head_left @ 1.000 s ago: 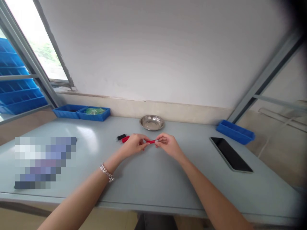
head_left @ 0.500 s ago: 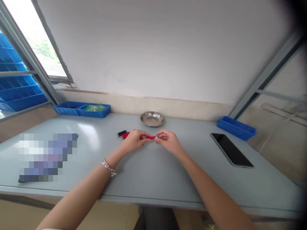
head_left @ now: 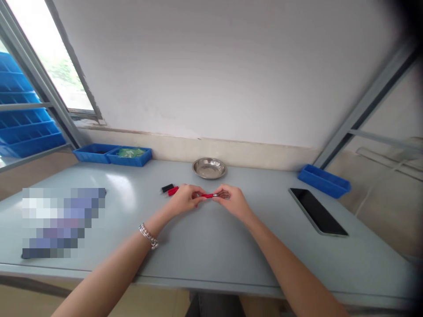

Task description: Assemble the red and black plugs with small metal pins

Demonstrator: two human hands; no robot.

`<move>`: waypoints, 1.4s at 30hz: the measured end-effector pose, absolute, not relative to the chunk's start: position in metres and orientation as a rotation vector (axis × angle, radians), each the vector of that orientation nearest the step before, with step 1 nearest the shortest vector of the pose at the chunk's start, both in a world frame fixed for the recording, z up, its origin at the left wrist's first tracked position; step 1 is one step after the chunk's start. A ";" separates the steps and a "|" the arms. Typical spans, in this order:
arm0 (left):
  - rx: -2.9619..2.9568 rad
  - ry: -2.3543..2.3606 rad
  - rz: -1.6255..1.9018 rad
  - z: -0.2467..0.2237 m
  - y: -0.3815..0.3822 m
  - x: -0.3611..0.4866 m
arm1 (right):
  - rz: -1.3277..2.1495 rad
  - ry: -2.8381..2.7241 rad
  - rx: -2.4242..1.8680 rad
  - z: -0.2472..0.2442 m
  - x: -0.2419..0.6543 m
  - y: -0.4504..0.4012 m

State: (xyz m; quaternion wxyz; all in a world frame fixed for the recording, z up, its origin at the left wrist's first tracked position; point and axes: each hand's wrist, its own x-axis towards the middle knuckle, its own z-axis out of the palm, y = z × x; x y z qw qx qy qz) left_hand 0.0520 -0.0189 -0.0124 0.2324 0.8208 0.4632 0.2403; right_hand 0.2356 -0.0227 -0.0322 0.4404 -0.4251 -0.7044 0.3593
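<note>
Head view: red piece [head_left: 208, 196] pinched between hands [head_left: 186, 198].

No readable text, labels, brands, numbers or signs; pixelated item [head_left: 68, 220] on left illegible.

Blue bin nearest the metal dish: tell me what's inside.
The blue bin holds green and whitish material, too small to identify; whatever lies beneath that is covered and cannot be seen.

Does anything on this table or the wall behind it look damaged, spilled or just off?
No spill shows on the table. The wall looks rough beside the window, where its edge is ragged. Pixelation hides one item at left.
</note>
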 end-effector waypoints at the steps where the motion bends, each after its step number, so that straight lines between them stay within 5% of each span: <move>1: 2.260 1.275 0.659 -0.013 -0.019 0.052 | 0.893 -1.755 -1.058 -0.033 0.236 -0.023; 9: 2.335 1.317 0.697 -0.014 -0.019 0.052 | 1.022 -1.699 -1.141 -0.031 0.234 -0.026; 42: 2.365 1.324 0.713 -0.015 -0.018 0.052 | 0.604 -2.082 -1.276 -0.030 0.241 -0.027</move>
